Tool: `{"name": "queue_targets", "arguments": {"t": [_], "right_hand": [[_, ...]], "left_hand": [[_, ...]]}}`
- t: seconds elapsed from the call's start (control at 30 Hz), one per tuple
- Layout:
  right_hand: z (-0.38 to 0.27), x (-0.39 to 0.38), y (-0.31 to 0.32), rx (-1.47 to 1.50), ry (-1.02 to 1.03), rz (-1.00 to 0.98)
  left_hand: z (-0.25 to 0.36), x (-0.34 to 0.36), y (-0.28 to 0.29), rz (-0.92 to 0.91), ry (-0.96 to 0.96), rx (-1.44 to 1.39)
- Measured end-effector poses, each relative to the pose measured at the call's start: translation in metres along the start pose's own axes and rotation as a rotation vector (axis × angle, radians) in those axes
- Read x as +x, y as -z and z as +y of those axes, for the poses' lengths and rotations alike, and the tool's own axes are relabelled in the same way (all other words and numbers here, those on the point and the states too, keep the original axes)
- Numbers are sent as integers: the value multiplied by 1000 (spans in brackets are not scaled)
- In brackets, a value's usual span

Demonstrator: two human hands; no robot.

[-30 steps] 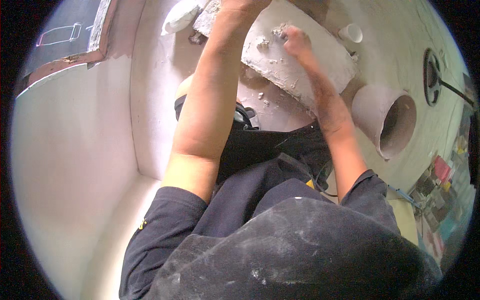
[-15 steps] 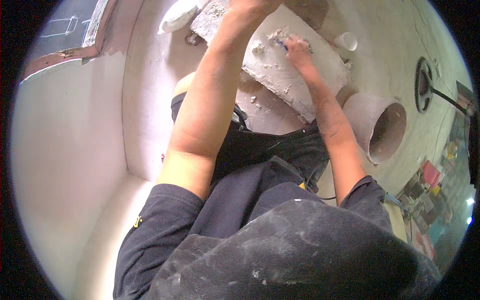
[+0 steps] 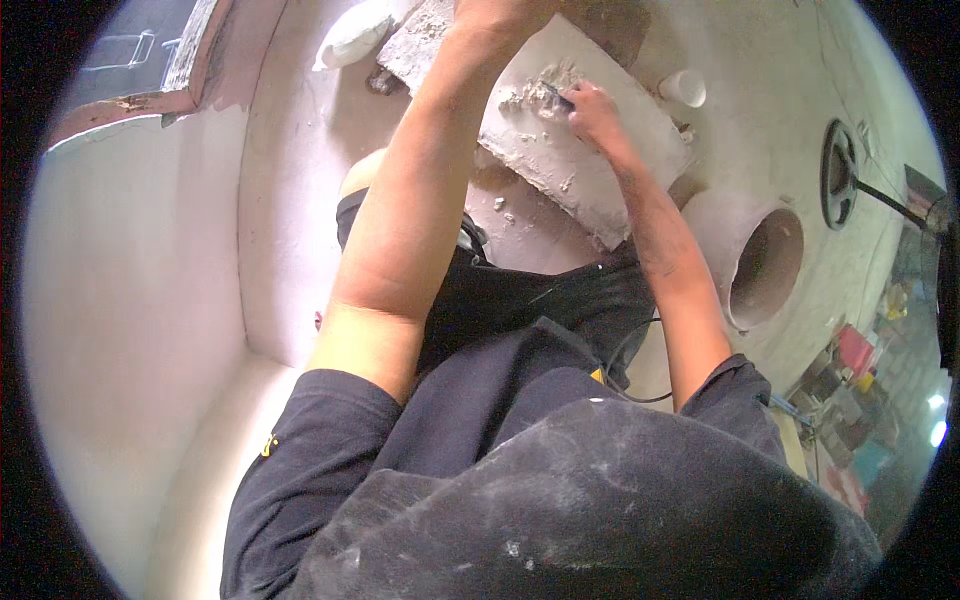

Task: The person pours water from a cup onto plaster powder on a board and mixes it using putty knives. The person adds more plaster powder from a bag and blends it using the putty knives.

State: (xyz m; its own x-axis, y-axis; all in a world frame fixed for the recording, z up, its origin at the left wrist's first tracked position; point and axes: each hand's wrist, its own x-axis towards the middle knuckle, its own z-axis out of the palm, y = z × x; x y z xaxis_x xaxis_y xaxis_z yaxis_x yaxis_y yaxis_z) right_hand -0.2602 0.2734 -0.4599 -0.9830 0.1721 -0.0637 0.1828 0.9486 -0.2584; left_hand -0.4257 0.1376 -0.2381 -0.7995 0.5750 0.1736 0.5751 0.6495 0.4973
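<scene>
My right hand (image 3: 597, 114) is closed round a dark-handled scraper (image 3: 556, 97), which points left into a heap of white plaster (image 3: 530, 97). The scraper's far end is lost in the crumbly plaster. Beneath lies a pale, plaster-smeared board (image 3: 590, 180), tilted in view, with lumps along its near edge. My left hand (image 3: 507, 10) reaches over the board's far left part at the top rim. Its fingers are cut off there, so what it holds, if anything, cannot be seen.
A white bag (image 3: 355, 35) lies left of the board. To the right are a white cup (image 3: 684, 88), an open pale bucket on its side (image 3: 765, 265) and a dark wheel-shaped piece on a rod (image 3: 838, 175). A wall (image 3: 140, 270) runs down the left; clutter (image 3: 850, 400) sits at far right.
My right hand has shifted slightly down and turned, so the scraper now points left into the plaster. My left arm stays nearly where it was. The whole view has moved a little.
</scene>
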Motion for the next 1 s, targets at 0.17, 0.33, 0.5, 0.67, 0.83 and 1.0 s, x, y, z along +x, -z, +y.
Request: {"name": "queue_targets", "arguments": {"t": [0.17, 0.33, 0.5, 0.67, 0.83, 1.0], "right_hand": [[30, 27, 39, -51, -23, 62], [22, 11, 6, -81, -38, -145], [18, 27, 21, -66, 3, -299], [14, 52, 28, -22, -291, -166], [-24, 30, 3, -131, -78, -151], [-18, 38, 29, -121, 196, -352]], "left_hand": [[6, -2, 0, 12, 21, -25], [7, 0, -4, -26, -10, -33], [0, -2, -3, 29, -11, -22], [8, 0, -2, 18, -28, -59], [5, 2, -4, 11, -44, -56], [-5, -1, 6, -3, -15, -24]]}}
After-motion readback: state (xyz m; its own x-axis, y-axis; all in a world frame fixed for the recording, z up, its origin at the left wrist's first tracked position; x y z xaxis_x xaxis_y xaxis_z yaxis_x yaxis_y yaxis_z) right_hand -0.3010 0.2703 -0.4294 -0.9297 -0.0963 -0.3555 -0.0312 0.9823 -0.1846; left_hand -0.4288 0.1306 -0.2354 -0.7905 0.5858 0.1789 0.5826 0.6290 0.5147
